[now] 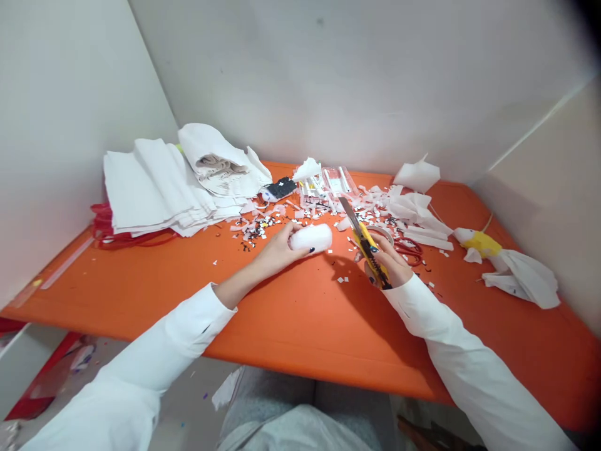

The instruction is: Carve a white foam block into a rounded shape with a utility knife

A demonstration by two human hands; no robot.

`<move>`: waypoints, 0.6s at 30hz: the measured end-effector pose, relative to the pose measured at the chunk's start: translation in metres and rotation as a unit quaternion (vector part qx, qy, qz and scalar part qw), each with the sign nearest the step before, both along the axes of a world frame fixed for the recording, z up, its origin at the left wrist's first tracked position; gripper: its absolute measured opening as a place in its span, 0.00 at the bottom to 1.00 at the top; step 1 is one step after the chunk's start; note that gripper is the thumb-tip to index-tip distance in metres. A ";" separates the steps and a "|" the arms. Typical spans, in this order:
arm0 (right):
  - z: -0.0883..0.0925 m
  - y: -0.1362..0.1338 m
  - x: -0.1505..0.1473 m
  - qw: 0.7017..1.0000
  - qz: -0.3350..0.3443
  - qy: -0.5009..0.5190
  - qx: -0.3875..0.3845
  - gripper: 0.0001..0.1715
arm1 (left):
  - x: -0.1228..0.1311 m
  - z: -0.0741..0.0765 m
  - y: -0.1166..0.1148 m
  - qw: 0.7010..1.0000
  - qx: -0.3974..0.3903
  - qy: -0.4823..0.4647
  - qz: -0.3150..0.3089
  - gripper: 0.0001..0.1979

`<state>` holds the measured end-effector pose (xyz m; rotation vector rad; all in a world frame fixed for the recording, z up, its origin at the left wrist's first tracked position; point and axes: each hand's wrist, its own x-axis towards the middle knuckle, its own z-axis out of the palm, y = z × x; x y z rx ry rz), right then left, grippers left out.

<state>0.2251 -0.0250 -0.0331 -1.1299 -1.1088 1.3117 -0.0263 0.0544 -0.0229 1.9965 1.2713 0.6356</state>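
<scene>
My left hand (280, 249) is closed around a white, rounded cylinder-like piece (313, 238), which lies on its side just over the orange table (282, 313). What the piece is made of I cannot tell. In my right hand (387, 260) is a yellow and black box cutter (369, 247), its blade out and pointing up and to the left. The blade is apart from the white piece. Just behind the right hand, partly hidden by it, lie red-handled scissors (410, 252) and a roll of tape (381, 234).
White paper sheets (141, 188) and a folded bundle (211, 147) are stacked at the back left. Small white and black scraps (256, 233) litter the middle, near a clear plastic case (339, 181). A yellow and white fish-like figure (483, 243) lies at the right. Walls enclose the table's back.
</scene>
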 end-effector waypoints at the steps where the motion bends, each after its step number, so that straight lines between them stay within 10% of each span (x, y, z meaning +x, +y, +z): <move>1: 0.000 -0.002 -0.002 1.000 0.008 -0.017 0.003 0.28 | 0.001 -0.002 0.000 0.999 0.026 0.017 0.015 0.17; 12: -0.010 -0.010 -0.033 0.935 0.045 -0.336 0.102 0.25 | 0.005 -0.013 0.003 0.982 0.155 0.107 -0.013 0.12; 18: -0.006 -0.014 -0.038 0.988 0.033 -0.152 0.002 0.29 | 0.003 -0.012 0.003 0.982 0.156 0.108 -0.014 0.14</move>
